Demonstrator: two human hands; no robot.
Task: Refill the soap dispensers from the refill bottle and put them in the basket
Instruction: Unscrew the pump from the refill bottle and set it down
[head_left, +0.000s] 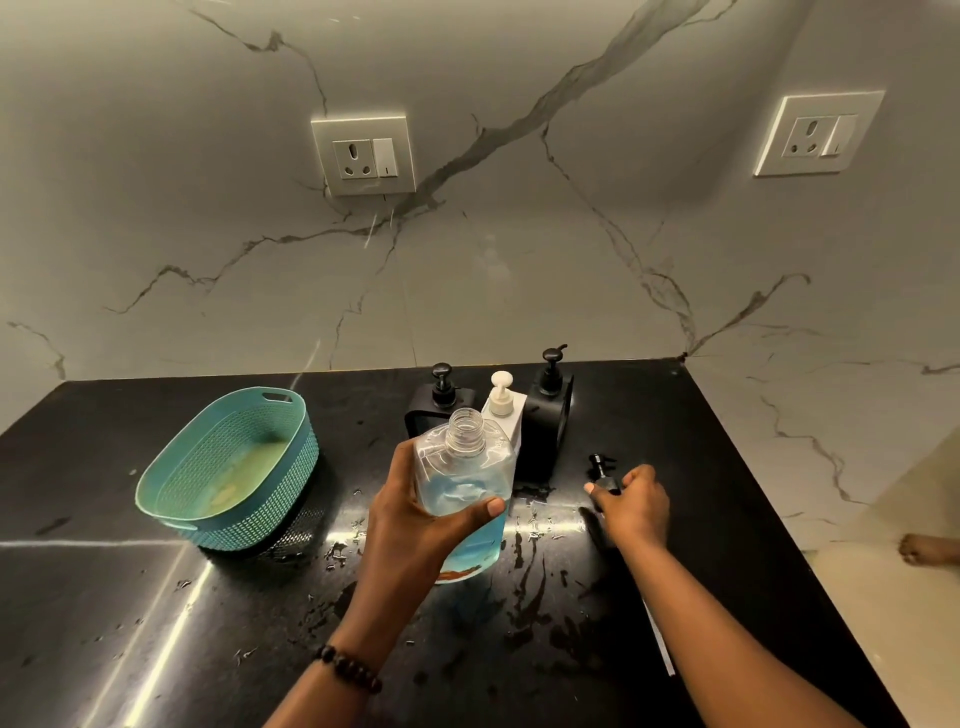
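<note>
My left hand (415, 514) grips a clear refill bottle (462, 478) with blue liquid, its neck uncapped, held above the black counter. Behind it stand three dispensers: a black one (439, 402) on the left, a white one (504, 405) in the middle and a taller black one (548, 415) on the right. To the right, my right hand (634, 501) rests on the counter with its fingers closed on a black pump cap (602, 470), whose tube lies under the hand. A teal perforated basket (228, 467) sits at the left with no dispenser in it.
The black counter (156, 623) is wet, with splashes around the bottle. Its right edge drops to a pale floor where a bare foot (930, 548) shows. Two wall sockets (363, 156) (821, 132) sit on the marble wall behind.
</note>
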